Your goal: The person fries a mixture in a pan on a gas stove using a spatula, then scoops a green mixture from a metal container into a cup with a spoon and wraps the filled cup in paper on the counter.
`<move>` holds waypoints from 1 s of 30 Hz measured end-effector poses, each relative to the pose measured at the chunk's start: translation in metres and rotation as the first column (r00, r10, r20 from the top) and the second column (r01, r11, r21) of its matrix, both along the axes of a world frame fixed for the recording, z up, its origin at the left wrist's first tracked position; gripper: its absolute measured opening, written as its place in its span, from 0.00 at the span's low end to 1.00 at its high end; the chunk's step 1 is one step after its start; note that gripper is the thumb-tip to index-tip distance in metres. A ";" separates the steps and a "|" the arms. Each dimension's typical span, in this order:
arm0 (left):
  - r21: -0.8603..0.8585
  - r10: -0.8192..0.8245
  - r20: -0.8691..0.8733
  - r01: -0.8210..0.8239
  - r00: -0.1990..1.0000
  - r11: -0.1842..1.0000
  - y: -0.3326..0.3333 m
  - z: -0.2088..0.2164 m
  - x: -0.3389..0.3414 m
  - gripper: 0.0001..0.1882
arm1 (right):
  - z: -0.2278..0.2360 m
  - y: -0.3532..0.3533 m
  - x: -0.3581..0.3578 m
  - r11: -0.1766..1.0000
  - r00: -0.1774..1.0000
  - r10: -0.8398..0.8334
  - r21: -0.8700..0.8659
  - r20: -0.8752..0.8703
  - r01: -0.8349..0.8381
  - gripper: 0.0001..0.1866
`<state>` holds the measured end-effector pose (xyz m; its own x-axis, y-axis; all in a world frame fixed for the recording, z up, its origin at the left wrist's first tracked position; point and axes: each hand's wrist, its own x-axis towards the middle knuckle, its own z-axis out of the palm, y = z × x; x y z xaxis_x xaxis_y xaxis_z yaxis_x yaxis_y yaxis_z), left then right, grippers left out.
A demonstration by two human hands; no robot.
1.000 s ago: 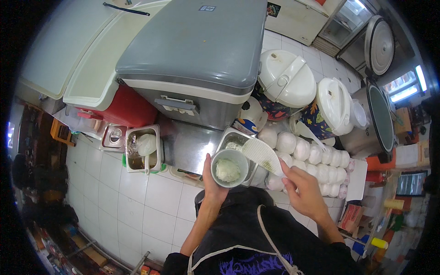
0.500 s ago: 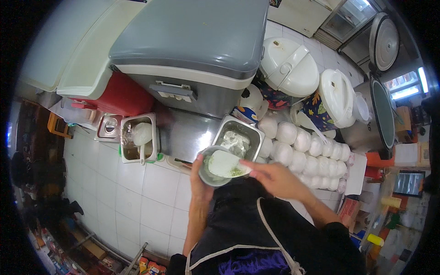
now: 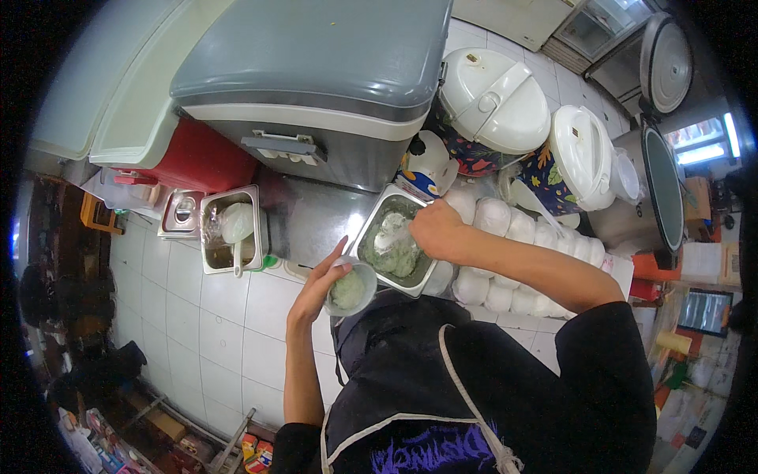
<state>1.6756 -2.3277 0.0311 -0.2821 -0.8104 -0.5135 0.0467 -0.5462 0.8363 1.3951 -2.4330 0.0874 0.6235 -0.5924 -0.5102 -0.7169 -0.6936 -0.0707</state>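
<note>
Head view: steel counter (image 3: pixel 288 207) by the grey cooler (image 3: pixel 308 67), metal pan (image 3: pixel 369 220) of pale-green food (image 3: pixel 397 259) to its right. My right hand (image 3: pixel 437 229) has shifted from bowl (image 3: pixel 370 286) to pan, clenched — on the paddle, I judge, blade indistinct — so work is back at the pan. My left hand (image 3: pixel 320 288) grips the tilted, part-filled bowl near the pan's left corner.

softly lit: grey cooler (image 3: pixel 308 59) | below it: worktop (image 3: pixel 304 213) glare | far right of it: bright light strip (image 3: pixel 731 134) | edges: bent, black

Wht tile flr (image 3: pixel 225 304); brt light (image 3: pixel 731 135) upper R.
</note>
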 end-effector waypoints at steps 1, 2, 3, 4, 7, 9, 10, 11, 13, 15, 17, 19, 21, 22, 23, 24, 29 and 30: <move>-0.022 -0.015 0.002 0.015 1.000 1.000 -0.001 -0.001 -0.002 0.41 | -0.002 0.001 -0.001 0.999 1.000 -0.009 0.047 -0.007 0.009 0.09; -0.059 -0.040 0.021 0.041 0.999 0.997 -0.002 -0.002 -0.004 0.41 | -0.002 0.002 -0.003 0.993 0.998 -0.063 0.101 -0.024 0.065 0.09; -0.022 -0.037 -0.010 0.037 0.999 0.999 -0.003 -0.001 -0.004 0.42 | -0.002 0.004 -0.005 0.981 0.992 -0.116 0.155 -0.043 0.121 0.10; -0.005 -0.036 -0.023 0.036 0.999 0.999 -0.004 0.001 -0.004 0.42 | -0.001 0.006 -0.007 0.967 0.982 -0.176 0.175 -0.073 0.187 0.11; -0.006 -0.060 0.001 0.060 0.998 0.998 -0.006 0.009 -0.002 0.43 | -0.004 0.017 -0.010 0.916 0.953 -0.304 0.277 0.005 0.290 0.14; -0.004 -0.103 0.027 0.103 0.994 0.995 -0.009 0.015 -0.001 0.43 | -0.009 0.028 -0.009 0.878 0.925 -0.381 0.310 -0.011 0.365 0.14; 0.013 -0.130 0.033 0.130 0.991 0.991 -0.010 0.018 -0.001 0.44 | -0.012 0.034 -0.009 0.853 0.911 -0.412 0.344 -0.018 0.392 0.14; 0.015 -0.152 0.041 0.152 0.988 0.988 -0.012 0.020 -0.002 0.44 | -0.015 0.040 -0.009 0.822 0.889 -0.457 0.368 -0.027 0.434 0.14; 0.033 -0.136 0.038 0.135 0.990 0.990 -0.014 0.021 -0.004 0.45 | -0.020 0.052 -0.010 0.760 0.841 -0.539 0.411 -0.031 0.503 0.14; 0.038 -0.114 0.018 0.113 0.993 0.993 -0.015 0.021 -0.007 0.46 | -0.025 0.063 -0.009 0.719 0.795 -0.605 0.454 0.036 0.526 0.14; 0.056 -0.079 -0.006 0.079 0.997 0.995 -0.016 0.020 -0.009 0.45 | -0.031 0.074 -0.005 0.670 0.732 -0.676 0.488 0.088 0.560 0.14; 0.065 -0.074 -0.001 0.074 0.997 0.995 -0.016 0.017 -0.011 0.45 | -0.037 0.084 0.001 0.594 0.640 -0.761 0.515 0.109 0.618 0.14; 0.084 -0.066 -0.010 0.067 0.998 0.994 -0.016 0.015 -0.011 0.47 | -0.043 0.093 0.007 0.594 0.641 -0.758 0.536 0.121 0.600 0.12; 0.097 -0.062 -0.028 0.064 0.998 0.993 -0.016 0.014 -0.011 0.49 | -0.047 0.096 0.011 0.587 0.639 -0.760 0.546 0.118 0.598 0.11; 0.104 -0.061 -0.039 0.064 0.997 0.992 -0.016 0.013 -0.010 0.50 | -0.051 0.097 0.013 0.545 0.591 -0.797 0.568 0.122 0.617 0.11; 0.116 -0.064 -0.050 0.070 0.997 0.991 -0.017 0.013 -0.010 0.51 | -0.054 0.097 0.015 0.500 0.540 -0.832 0.589 0.125 0.635 0.12; 0.066 -0.058 -0.011 0.058 0.998 0.996 -0.014 0.010 -0.007 0.51 | -0.063 0.085 0.028 0.389 0.276 -0.921 0.685 0.274 0.616 0.16; 0.086 -0.052 -0.021 0.053 0.998 0.995 -0.014 0.010 -0.007 0.51 | -0.062 0.081 0.030 0.256 0.214 -0.964 0.761 0.156 0.596 0.15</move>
<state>1.6687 -2.3413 0.0414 -0.3333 -0.7470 -0.5752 0.0313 -0.6185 0.7851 1.4247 -2.3523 0.0256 0.1755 -0.7172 -0.6745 -0.5118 0.5188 -0.6848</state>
